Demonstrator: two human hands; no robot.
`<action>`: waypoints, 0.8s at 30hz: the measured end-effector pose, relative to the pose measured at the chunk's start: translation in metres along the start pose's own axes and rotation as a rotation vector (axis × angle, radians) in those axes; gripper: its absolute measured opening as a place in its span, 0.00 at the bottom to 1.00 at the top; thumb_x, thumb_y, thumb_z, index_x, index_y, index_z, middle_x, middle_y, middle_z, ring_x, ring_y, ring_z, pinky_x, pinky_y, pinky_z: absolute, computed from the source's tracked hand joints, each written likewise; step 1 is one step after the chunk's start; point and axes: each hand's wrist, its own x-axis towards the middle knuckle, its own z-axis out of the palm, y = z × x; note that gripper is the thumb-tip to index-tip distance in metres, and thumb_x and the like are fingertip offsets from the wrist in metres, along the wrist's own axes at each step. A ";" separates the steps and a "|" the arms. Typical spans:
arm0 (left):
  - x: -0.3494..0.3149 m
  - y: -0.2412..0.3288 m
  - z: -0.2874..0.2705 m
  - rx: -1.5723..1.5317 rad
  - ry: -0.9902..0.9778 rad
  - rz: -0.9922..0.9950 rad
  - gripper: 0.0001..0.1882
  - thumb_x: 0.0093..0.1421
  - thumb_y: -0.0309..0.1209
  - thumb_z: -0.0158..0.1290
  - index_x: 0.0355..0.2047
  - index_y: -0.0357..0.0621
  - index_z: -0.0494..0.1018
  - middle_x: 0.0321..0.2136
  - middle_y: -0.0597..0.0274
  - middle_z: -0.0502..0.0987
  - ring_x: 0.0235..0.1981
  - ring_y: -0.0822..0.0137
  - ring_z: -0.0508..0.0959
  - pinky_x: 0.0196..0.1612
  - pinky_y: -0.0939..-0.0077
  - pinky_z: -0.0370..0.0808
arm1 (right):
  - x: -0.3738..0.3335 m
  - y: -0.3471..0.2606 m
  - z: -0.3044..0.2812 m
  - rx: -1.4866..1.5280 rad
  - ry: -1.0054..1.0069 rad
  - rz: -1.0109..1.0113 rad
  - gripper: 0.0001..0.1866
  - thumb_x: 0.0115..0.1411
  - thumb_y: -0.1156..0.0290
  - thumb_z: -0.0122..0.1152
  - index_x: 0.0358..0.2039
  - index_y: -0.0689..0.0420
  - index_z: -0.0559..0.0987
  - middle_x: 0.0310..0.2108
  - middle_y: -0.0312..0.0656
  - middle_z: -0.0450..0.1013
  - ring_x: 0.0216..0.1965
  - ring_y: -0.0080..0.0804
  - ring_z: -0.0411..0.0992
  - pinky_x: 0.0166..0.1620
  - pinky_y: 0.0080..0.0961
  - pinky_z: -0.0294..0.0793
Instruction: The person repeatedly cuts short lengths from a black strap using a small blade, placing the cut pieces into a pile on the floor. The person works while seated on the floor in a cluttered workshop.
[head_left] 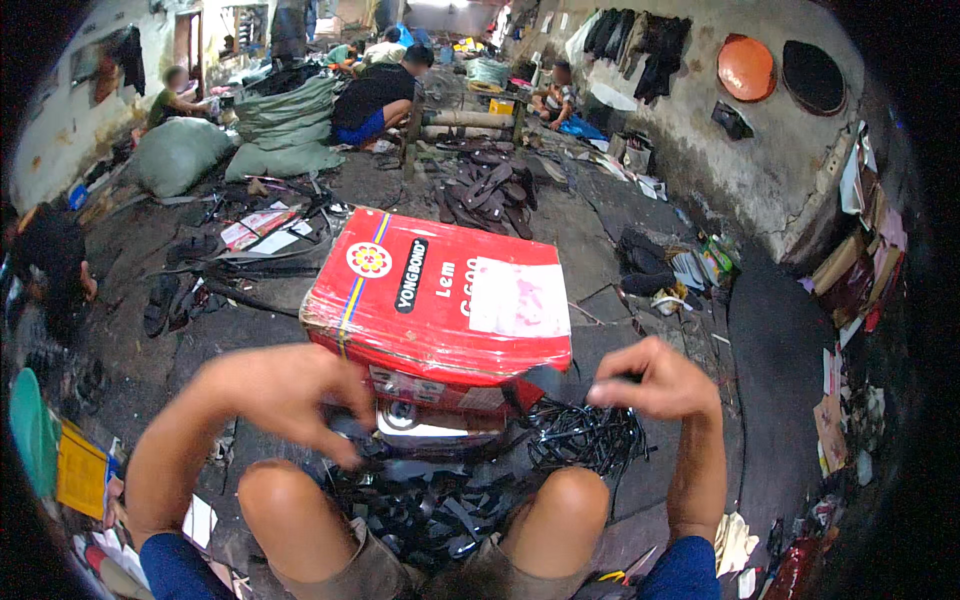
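In front of me a red cardboard box sits tilted, a torn white paper patch on its top. Below its near edge, a shiny metal tin shows. My left hand, slightly blurred, is by the box's near left corner, thumb and fingers apart, with nothing visible in it. Off the box's right side, my right hand has thumb and forefinger pinched together; what they hold, if anything, I cannot make out. A tangle of thin black strips lies below that hand. Small black cut pieces are heaped between my knees.
Dark straps are piled beyond the box. Stuffed green sacks stand far left, near a crouching person in black. Another person is at the left edge. Scraps line the right wall; a yellow crate is near left.
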 end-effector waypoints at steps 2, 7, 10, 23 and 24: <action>0.029 0.037 0.021 0.214 0.353 0.086 0.50 0.45 0.47 0.74 0.65 0.43 0.65 0.57 0.39 0.73 0.59 0.52 0.75 0.56 0.60 0.74 | 0.012 -0.032 0.014 -0.172 -0.169 -0.135 0.15 0.64 0.58 0.66 0.36 0.59 0.83 0.29 0.50 0.80 0.34 0.44 0.80 0.39 0.37 0.77; 0.101 0.060 0.069 -1.082 0.349 0.269 0.40 0.61 0.38 0.67 0.67 0.35 0.62 0.48 0.58 0.78 0.48 0.72 0.78 0.50 0.73 0.77 | 0.043 -0.061 0.029 -0.166 -0.091 -0.351 0.14 0.63 0.59 0.66 0.39 0.57 0.83 0.31 0.51 0.80 0.33 0.48 0.80 0.40 0.40 0.78; 0.080 0.016 0.034 -0.720 0.385 -0.079 0.16 0.62 0.37 0.65 0.42 0.37 0.82 0.29 0.67 0.81 0.33 0.77 0.77 0.38 0.76 0.76 | 0.060 -0.029 -0.004 0.086 -0.070 -0.184 0.13 0.63 0.62 0.69 0.38 0.59 0.83 0.27 0.37 0.79 0.29 0.25 0.74 0.34 0.27 0.73; 0.008 -0.148 -0.059 0.645 0.578 -1.014 0.11 0.52 0.32 0.64 0.35 0.42 0.84 0.36 0.57 0.83 0.35 0.62 0.82 0.36 0.69 0.76 | 0.140 0.074 -0.012 -0.103 0.196 0.017 0.11 0.61 0.64 0.67 0.34 0.60 0.85 0.27 0.39 0.82 0.27 0.25 0.76 0.33 0.29 0.74; 0.012 -0.154 -0.038 1.110 0.847 -0.832 0.15 0.48 0.30 0.64 0.38 0.43 0.83 0.49 0.48 0.78 0.48 0.51 0.79 0.47 0.61 0.77 | 0.144 0.067 -0.008 -0.141 0.234 0.053 0.11 0.57 0.66 0.67 0.34 0.61 0.85 0.30 0.46 0.83 0.31 0.36 0.81 0.39 0.35 0.79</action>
